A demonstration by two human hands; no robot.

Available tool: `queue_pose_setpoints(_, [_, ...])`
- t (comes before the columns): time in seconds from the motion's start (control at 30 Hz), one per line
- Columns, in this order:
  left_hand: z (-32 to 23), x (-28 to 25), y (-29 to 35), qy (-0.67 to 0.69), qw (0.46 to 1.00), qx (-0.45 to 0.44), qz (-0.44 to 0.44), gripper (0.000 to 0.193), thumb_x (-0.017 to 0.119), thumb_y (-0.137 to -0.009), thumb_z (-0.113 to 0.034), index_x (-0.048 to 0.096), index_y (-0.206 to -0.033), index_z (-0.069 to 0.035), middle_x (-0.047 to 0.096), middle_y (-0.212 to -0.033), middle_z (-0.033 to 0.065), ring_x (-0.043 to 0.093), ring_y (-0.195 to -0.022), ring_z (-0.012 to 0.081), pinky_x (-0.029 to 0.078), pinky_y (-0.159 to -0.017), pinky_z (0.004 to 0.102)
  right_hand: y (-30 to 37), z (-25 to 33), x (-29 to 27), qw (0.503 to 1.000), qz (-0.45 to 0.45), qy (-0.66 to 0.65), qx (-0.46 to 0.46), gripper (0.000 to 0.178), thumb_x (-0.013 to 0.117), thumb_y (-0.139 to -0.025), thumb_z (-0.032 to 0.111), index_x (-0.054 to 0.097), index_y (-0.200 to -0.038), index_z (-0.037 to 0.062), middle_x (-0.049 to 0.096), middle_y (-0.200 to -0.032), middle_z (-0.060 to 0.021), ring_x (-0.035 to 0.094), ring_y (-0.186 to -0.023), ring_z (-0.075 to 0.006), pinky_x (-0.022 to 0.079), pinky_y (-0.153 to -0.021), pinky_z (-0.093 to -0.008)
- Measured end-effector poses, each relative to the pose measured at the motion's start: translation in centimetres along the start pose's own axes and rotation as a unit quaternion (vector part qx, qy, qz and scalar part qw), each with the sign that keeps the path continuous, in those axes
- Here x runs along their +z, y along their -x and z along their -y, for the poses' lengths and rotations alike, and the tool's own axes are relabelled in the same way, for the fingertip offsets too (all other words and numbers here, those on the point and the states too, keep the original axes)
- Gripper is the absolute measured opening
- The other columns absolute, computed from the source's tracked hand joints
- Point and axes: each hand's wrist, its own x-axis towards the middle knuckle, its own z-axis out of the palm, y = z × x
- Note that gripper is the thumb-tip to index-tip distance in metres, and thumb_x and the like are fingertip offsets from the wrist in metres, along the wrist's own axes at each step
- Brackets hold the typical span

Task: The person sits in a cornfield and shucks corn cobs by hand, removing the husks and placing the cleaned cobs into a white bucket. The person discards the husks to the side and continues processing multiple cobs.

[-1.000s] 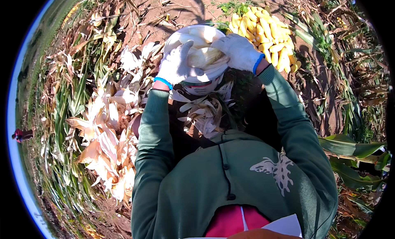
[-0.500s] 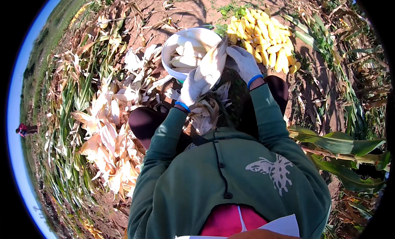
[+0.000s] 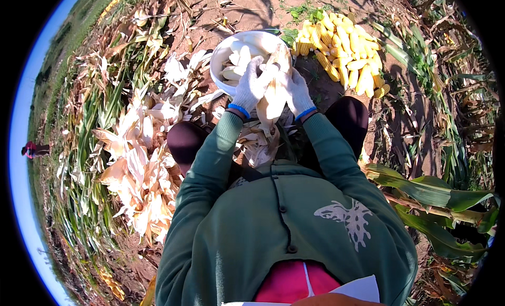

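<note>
An ear of corn (image 3: pixel 276 90) in pale, dry husk is held upright between my two white-gloved hands. My left hand (image 3: pixel 252 83) grips its left side, with the thumb across the husk near the middle. On the other side my right hand (image 3: pixel 297 91) is closed around it, its fingers partly hidden behind the ear. Loose husk hangs below my hands. Just beyond them stands a white bucket (image 3: pixel 214 69) with several husk-covered ears (image 3: pixel 238 63) inside; the held ear overlaps its right rim.
Bare yellow cobs (image 3: pixel 344 51) lie piled at the far right of the bucket. A heap of stripped husks (image 3: pixel 144 174) spreads to my left. Green corn leaves (image 3: pixel 426 193) lie at my right. Another person (image 3: pixel 34 149) stands far off at the left edge.
My right hand has come in from beside the ear and taken hold of it. My left hand has moved up along the husk, and the ear now stands more upright.
</note>
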Motion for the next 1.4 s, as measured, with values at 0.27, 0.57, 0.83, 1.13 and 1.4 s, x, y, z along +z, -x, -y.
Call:
queue_pose_setpoints(0.27, [-2.6, 2.4, -0.6, 0.171, 0.983, 0.054, -0.029, 0.033, 0.054, -0.097, -0.023, 0.059, -0.12, 0.0, 0.062, -0.113, 0.0088, 0.056, -0.102, 0.0173, 0.044, -0.089, 0.03, -1.4, -1.5, -0.9, 1.0, -0.011, -0.004, -0.015, 0.039, 0.048, -0.099, 0.029, 0.051, -0.128, 0.0024, 0.059, -0.12, -0.0171, 0.062, -0.101, -0.0299, 0.054, -0.087, -0.0422])
queue_pose_setpoints(0.57, [3.3, 6.2, -2.4, 0.055, 0.983, 0.055, -0.167, 0.025, 0.048, -0.095, -0.015, 0.064, -0.105, 0.002, 0.067, -0.105, 0.0176, 0.064, -0.091, 0.0288, 0.05, -0.077, 0.0335, -1.2, -1.8, -0.9, 0.968, -0.107, 0.211, -0.089, 0.051, 0.079, -0.077, 0.024, 0.058, -0.116, -0.0005, 0.066, -0.103, -0.0106, 0.063, -0.089, -0.0185, 0.051, -0.077, -0.032])
queue_pose_setpoints(0.83, [-0.7, 4.7, -1.7, 0.681, 0.706, -0.159, -0.113, 0.031, 0.05, -0.097, -0.021, 0.056, -0.115, 0.004, 0.065, -0.103, 0.0112, 0.063, -0.094, 0.0238, 0.052, -0.082, 0.0352, -1.7, -1.2, -0.3, 0.979, -0.09, 0.167, -0.078, 0.041, 0.075, -0.082, 0.027, 0.062, -0.11, -0.0001, 0.067, -0.093, -0.0047, 0.061, -0.08, -0.0127, 0.05, -0.073, -0.0262])
queue_pose_setpoints(1.13, [-0.5, -0.8, 2.3, 0.504, 0.847, -0.161, -0.053, 0.027, 0.048, -0.101, -0.025, 0.057, -0.085, -0.005, 0.047, -0.062, -0.0013, 0.042, -0.053, 0.0092, 0.038, -0.052, 0.0235, -4.8, 3.5, -4.5, 0.962, -0.274, -0.019, 0.009, 0.057, 0.073, -0.079, 0.037, 0.058, -0.114, -0.0057, 0.063, -0.104, -0.0136, 0.063, -0.089, -0.0221, 0.051, -0.077, -0.0343])
queue_pose_setpoints(1.4, [3.1, -0.7, 6.5, -0.005, 0.996, -0.073, -0.052, 0.028, 0.052, -0.097, -0.024, 0.065, -0.095, 0.001, 0.065, -0.074, 0.0127, 0.06, -0.062, 0.0211, 0.05, -0.063, 0.0329, -7.3, 4.1, -6.4, 0.954, -0.283, -0.09, -0.05, 0.054, 0.065, -0.086, 0.04, 0.052, -0.116, -0.0026, 0.063, -0.099, -0.0167, 0.065, -0.083, -0.0299, 0.055, -0.074, -0.0391])
